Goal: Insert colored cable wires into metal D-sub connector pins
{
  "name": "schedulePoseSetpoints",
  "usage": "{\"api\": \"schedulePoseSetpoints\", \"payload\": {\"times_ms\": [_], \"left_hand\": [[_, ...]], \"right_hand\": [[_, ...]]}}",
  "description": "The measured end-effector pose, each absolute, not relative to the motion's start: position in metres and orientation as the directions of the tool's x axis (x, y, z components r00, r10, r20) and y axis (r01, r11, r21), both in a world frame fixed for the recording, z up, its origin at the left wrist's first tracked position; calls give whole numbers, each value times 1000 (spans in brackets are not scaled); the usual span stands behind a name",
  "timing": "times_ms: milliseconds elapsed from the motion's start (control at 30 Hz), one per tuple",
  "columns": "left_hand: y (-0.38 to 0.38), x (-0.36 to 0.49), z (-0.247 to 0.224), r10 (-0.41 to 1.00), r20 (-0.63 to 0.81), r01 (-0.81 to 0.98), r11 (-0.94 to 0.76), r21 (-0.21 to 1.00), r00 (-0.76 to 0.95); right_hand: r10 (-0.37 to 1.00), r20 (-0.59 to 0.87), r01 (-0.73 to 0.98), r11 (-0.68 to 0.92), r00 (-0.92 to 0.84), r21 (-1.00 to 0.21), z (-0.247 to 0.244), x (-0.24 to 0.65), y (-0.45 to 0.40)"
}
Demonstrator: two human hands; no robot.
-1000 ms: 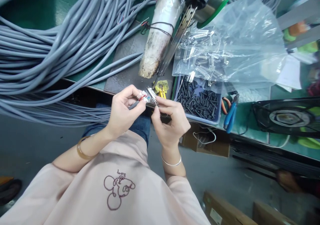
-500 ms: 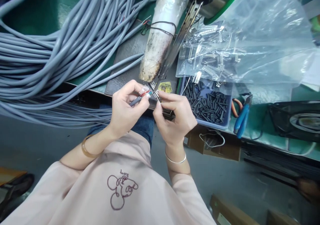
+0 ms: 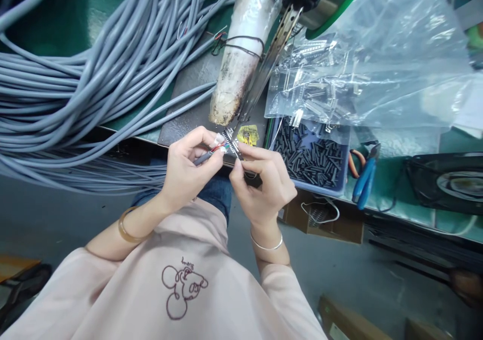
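Note:
Pinched in my left hand [image 3: 192,166] is the end of a grey cable [image 3: 203,158], with thin red, blue and green wires [image 3: 219,148] fanning from it. Those wires meet a small metal multi-pin connector [image 3: 233,144]. At the connector's near end, my right hand [image 3: 264,179] closes thumb and forefinger; the fingers partly cover that end. Just above the connector, the soldering iron [image 3: 260,81] points down, its tip close to the pins. Whether the tip touches them I cannot tell. Beside the iron hangs a white wrapped, scorched tube [image 3: 237,63].
A large bundle of grey cables [image 3: 113,73] covers the left of the bench. To the right lie a blue tray [image 3: 344,171] of short black tubes, a plastic bag [image 3: 396,68] of metal connectors, and pliers [image 3: 366,176]. A green-rimmed spool [image 3: 335,13] stands at the back.
My left hand has shifted slightly down and left. The connector sits a little lower, showing more of its face and the yellow label beside it. Both hands keep their grip.

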State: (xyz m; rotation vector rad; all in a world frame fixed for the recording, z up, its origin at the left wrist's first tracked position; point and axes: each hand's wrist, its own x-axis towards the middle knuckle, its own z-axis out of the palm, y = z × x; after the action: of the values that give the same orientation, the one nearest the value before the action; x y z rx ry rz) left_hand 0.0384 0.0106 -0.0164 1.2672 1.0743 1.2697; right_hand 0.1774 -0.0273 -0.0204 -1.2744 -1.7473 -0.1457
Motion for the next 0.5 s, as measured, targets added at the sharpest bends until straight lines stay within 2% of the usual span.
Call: {"api": "schedulePoseSetpoints", "payload": {"times_ms": [133,500], "left_hand": [[11,34,-15,987,136,-32,-134,990,87],[17,33,-10,967,226,7,-228,974,117]], "right_hand": [[727,686,764,428,27,-483,-18,178,-27],[717,697,770,440,9,-462,-14,178,-20]]}}
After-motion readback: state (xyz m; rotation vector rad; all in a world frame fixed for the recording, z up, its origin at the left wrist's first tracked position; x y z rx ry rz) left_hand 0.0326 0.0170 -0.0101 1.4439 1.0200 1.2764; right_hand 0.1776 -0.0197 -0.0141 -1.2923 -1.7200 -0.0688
